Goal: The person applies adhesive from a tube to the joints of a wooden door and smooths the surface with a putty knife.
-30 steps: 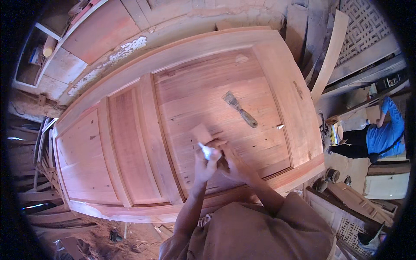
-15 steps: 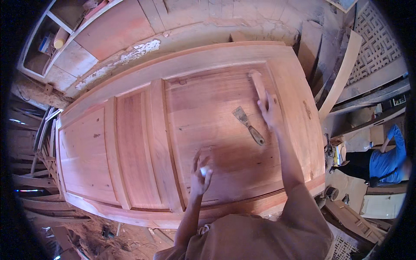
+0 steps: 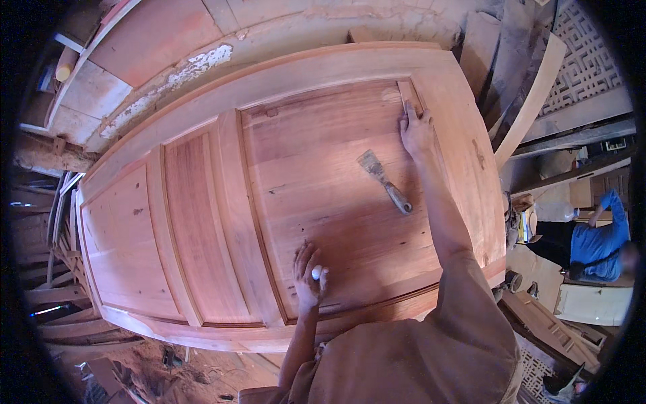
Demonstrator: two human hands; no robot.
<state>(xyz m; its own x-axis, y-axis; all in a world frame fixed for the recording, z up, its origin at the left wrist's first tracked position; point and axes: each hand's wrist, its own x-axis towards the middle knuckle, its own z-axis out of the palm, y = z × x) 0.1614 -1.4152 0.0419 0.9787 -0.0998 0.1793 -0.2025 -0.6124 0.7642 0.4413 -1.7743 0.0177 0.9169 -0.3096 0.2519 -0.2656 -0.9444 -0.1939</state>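
Observation:
A large reddish wooden panelled door (image 3: 202,202) lies flat in front of me. My left hand (image 3: 309,273) rests on the big panel near its lower edge, closed around a small white object (image 3: 316,273). My right hand (image 3: 416,128) reaches far out and presses a fingertip along the groove at the panel's upper right corner. A putty knife (image 3: 385,180) with a wooden handle lies loose on the panel, just below and left of my right hand.
Stacked boards and timber (image 3: 525,108) lean to the right of the door. A person in a blue shirt (image 3: 592,236) bends over at the far right. Wooden frames (image 3: 47,269) sit at the left, with a plastered wall (image 3: 168,60) beyond the door.
My right hand left my left hand, stretched across the panel past the putty knife and now touches the upper right corner groove. My left hand stayed near the lower edge.

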